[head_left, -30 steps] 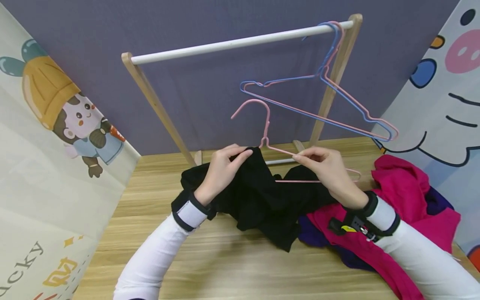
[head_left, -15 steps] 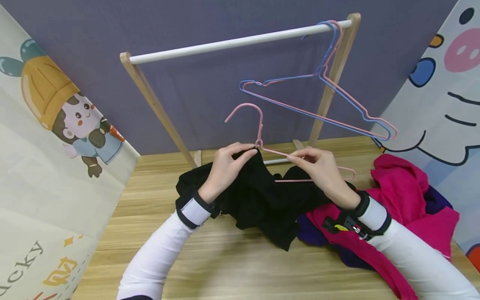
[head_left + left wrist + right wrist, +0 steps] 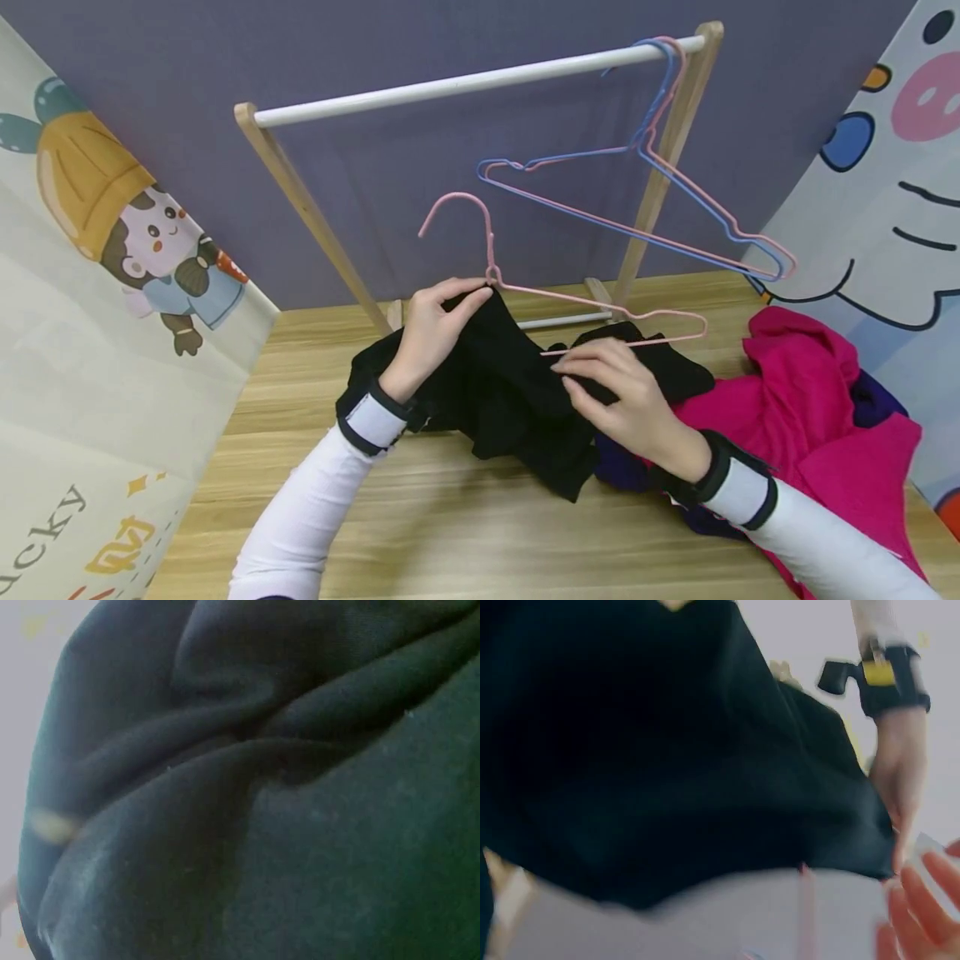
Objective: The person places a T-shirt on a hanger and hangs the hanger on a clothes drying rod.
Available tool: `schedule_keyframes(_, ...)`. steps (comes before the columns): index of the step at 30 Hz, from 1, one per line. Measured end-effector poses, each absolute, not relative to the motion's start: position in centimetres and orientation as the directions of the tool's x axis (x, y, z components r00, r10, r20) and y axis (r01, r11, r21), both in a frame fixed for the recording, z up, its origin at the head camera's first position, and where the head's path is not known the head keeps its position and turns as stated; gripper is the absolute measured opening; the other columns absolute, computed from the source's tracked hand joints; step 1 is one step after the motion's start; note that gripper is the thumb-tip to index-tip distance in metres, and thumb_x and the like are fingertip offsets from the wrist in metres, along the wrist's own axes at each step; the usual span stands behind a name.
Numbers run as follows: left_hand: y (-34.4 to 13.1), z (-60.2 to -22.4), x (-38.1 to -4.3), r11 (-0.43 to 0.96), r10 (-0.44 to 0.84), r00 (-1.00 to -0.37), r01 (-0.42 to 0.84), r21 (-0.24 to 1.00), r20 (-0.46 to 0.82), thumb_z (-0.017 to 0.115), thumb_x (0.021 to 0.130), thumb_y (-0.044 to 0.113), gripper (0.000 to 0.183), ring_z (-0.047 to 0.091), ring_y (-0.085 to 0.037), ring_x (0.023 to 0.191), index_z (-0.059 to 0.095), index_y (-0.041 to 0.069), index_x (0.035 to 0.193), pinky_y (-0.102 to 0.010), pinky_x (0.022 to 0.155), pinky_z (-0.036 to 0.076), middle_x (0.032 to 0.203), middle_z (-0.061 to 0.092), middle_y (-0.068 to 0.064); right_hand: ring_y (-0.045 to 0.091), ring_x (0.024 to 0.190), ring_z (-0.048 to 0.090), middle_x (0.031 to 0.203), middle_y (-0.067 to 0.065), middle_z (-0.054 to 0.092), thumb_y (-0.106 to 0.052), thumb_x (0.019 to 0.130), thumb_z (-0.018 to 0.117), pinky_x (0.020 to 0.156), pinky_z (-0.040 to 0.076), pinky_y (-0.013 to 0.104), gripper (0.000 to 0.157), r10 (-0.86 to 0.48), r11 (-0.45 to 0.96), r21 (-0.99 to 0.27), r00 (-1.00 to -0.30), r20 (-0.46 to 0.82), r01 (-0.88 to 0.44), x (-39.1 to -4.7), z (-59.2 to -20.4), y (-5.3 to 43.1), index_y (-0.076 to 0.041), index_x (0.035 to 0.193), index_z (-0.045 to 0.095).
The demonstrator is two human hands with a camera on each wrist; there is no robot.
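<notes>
In the head view my left hand (image 3: 431, 333) pinches the edge of a black garment (image 3: 517, 400) just under the neck of a pink clothes hanger (image 3: 491, 242). One side of the hanger lies under the cloth; its other arm sticks out to the right, bare. My right hand (image 3: 633, 404), fingers bent but apart from the thumb, is over the garment, fingertips right by the hanger's bottom bar. Dark folds of the garment (image 3: 225, 825) fill the left wrist view. Spread right fingers (image 3: 922, 900) show at the corner of the right wrist view.
A rack with a white rail (image 3: 450, 85) and wooden posts stands behind. From its right end hang a blue hanger (image 3: 566, 156) and another pink hanger. A magenta garment (image 3: 802, 392) and a purple garment (image 3: 622, 467) lie heaped at right on the wooden table (image 3: 435, 533).
My right hand has let go of the hanger's arm and come down left toward the bottom bar and black cloth. The left hand, garment edge and hanger have shifted slightly left.
</notes>
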State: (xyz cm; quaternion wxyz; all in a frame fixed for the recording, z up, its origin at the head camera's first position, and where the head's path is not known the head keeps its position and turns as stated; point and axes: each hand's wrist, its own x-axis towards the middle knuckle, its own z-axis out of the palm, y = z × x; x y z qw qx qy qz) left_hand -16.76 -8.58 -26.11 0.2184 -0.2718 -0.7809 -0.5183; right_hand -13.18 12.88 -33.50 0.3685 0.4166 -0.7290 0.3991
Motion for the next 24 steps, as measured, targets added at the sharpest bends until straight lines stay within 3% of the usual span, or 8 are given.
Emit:
schedule_keyframes(3,-8.7,-25.7,-16.6,0.303,0.191,-0.750,0.658,0.689,0.633,0.060,0.078,-0.001,0.013,0.058,-0.022,0.078,0.064,-0.005,0.090,-0.040,0.072,0.048,0.084,0.064,-0.022,0.017,0.090,0.053,0.091,0.003,0.063,-0.005,0.076,0.062,0.078,0.044,0.032,0.018,-0.419,0.376,-0.351,-0.496,0.761,-0.857,-12.9,-35.6,13.0,-0.010,0.093,0.062)
schedule_keyframes(5,-8.8,-25.6,-16.6,0.296,0.183,-0.750,0.658,0.692,0.635,0.061,0.078,-0.001,0.013,0.057,-0.020,0.077,0.064,-0.005,0.090,-0.037,0.072,0.048,0.084,0.064,-0.022,0.017,0.092,0.052,0.093,0.003,0.062,-0.001,0.074,0.063,0.078,0.044,0.036,0.023,-0.417,0.440,-0.394,-0.573,0.706,-0.807,-13.1,-36.7,13.2,-0.011,0.094,0.061)
schedule_keyframes(9,-9.1,-25.8,-16.7,0.269,0.168,-0.752,0.658,0.704,0.638,0.061,0.078,-0.001,0.013,0.057,-0.018,0.076,0.064,-0.005,0.090,-0.031,0.070,0.046,0.082,0.064,-0.021,0.023,0.096,0.050,0.098,0.009,0.061,0.001,0.073,0.063,0.079,0.043,0.048,0.026,-0.339,0.533,-0.428,-0.647,0.682,-0.730,-14.2,-37.8,13.6,-0.007,0.097,0.059)
schedule_keyframes(13,-9.3,-25.9,-16.7,0.249,0.159,-0.753,0.656,0.712,0.638,0.062,0.078,0.000,0.013,0.057,-0.017,0.076,0.064,-0.005,0.089,-0.027,0.069,0.044,0.082,0.064,-0.022,0.030,0.106,0.046,0.111,0.015,0.057,-0.004,0.076,0.062,0.088,0.038,0.054,0.035,-0.372,0.557,-0.466,-0.708,0.600,-0.688,-15.2,-38.0,14.0,-0.006,0.110,0.054)
schedule_keyframes(16,-9.3,-26.0,-16.6,0.254,0.154,-0.754,0.655,0.712,0.638,0.062,0.078,0.000,0.013,0.057,-0.017,0.076,0.064,-0.005,0.089,-0.028,0.069,0.045,0.083,0.064,-0.022,0.032,0.108,0.044,0.111,0.016,0.057,-0.009,0.078,0.062,0.090,0.035,0.056,0.036,-0.419,0.557,-0.505,-0.748,0.515,-0.659,-15.6,-37.9,14.3,-0.007,0.113,0.054)
schedule_keyframes(19,-9.5,-25.9,-16.5,0.279,0.138,-0.753,0.653,0.704,0.644,0.062,0.077,0.000,0.013,0.057,-0.017,0.076,0.064,-0.004,0.089,-0.028,0.069,0.045,0.083,0.065,-0.022,0.035,0.107,0.044,0.106,0.018,0.059,-0.014,0.079,0.062,0.089,0.034,0.059,0.028,-0.428,0.572,-0.524,-0.775,0.466,-0.631,-15.6,-38.0,14.8,-0.008,0.106,0.057)
schedule_keyframes(24,-10.0,-26.0,-16.5,0.270,0.123,-0.754,0.651,0.709,0.645,0.061,0.078,-0.001,0.013,0.058,-0.018,0.077,0.064,-0.005,0.090,-0.026,0.070,0.045,0.085,0.065,-0.023,0.033,0.102,0.045,0.093,0.014,0.062,-0.012,0.076,0.064,0.086,0.032,0.061,0.014,-0.409,0.585,-0.468,-0.740,0.535,-0.662,-16.1,-38.5,16.1,-0.008,0.089,0.060)
